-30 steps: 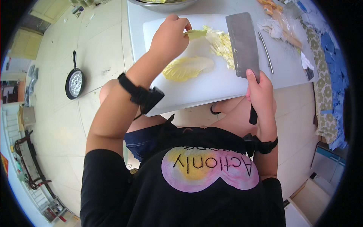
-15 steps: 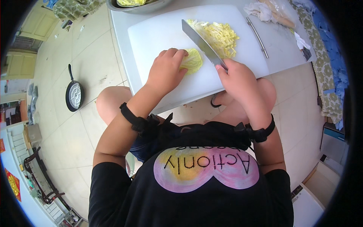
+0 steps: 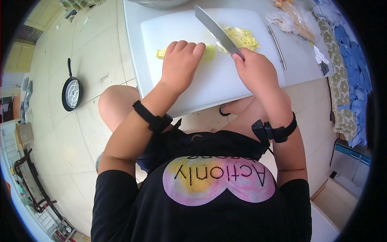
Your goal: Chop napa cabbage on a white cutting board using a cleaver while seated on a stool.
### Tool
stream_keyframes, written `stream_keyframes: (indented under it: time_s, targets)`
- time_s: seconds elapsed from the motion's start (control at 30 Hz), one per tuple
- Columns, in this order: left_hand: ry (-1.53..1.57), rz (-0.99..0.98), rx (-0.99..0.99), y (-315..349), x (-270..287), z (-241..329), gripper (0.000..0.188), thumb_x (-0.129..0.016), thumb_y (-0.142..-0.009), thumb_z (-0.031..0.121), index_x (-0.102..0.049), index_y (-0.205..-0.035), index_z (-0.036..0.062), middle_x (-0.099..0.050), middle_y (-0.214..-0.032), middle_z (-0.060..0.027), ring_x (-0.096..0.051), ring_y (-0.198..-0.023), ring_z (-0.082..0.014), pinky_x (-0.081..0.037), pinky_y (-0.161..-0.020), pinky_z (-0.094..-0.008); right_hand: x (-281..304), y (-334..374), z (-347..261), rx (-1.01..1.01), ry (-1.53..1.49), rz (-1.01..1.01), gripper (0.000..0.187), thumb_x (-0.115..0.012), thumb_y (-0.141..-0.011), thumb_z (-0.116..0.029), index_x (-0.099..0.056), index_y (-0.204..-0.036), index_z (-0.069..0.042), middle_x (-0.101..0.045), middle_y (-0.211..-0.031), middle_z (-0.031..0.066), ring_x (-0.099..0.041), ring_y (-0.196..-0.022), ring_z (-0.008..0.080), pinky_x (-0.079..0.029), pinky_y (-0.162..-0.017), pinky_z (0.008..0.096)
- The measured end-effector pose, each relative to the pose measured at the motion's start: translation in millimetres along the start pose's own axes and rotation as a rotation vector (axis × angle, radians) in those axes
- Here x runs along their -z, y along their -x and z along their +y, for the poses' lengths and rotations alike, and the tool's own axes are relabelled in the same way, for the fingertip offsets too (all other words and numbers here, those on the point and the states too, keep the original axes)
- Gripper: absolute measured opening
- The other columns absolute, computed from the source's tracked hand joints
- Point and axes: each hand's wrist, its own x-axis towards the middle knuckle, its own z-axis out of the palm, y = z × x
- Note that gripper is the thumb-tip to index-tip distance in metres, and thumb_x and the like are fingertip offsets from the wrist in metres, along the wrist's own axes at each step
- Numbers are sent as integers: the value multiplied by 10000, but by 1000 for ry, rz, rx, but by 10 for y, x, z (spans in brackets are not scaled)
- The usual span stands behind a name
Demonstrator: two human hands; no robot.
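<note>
Left hand (image 3: 180, 64) flat, right hand (image 3: 256, 71) fisted

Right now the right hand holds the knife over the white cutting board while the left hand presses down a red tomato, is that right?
Not quite. The head view shows the left hand pressing a pale yellow leafy vegetable, not a red tomato. The right hand does hold the knife over the white cutting board.

I see the cutting board (image 3: 209, 80) lying on the table (image 3: 300, 60), with my left hand (image 3: 180, 64) pressed on a vegetable piece (image 3: 161, 53) at the board's middle. Right of that hand on the board, my right hand (image 3: 254, 70) grips a knife (image 3: 215, 30), its blade slanting toward the board's far edge. A chopped pile (image 3: 242, 38) lies behind the blade. A metal rod (image 3: 277, 46) rests right of the board; a frying pan (image 3: 71, 92) sits on the floor (image 3: 92, 48), far left of it.
</note>
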Motion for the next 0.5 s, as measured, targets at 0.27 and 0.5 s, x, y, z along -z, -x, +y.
stream_keyframes:
  time_s: [0.27,0.5]
  targets:
    - [256,-222,138,172,-79,-4,260,-634,-767,58,-623,-1026,50,-620,-992,-124,-583,-971,-337,-484,-816,-446,-85,33,-21,165,43,-22,255,-542,-957,-294,-658,-974,-67,-655,-750,177,-629,-725,398,-489,-644,491]
    - [153,-58,59,242,23,156,286,-729,-758,169,-641,-997,40,-601,-1079,-110,-569,-1025,-316,-457,-884,-428,-186,67,-24,239,102,-14,218,-541,-961,-279,-661,-961,-97,-654,-725,149,-634,-697,374,-498,-623,483]
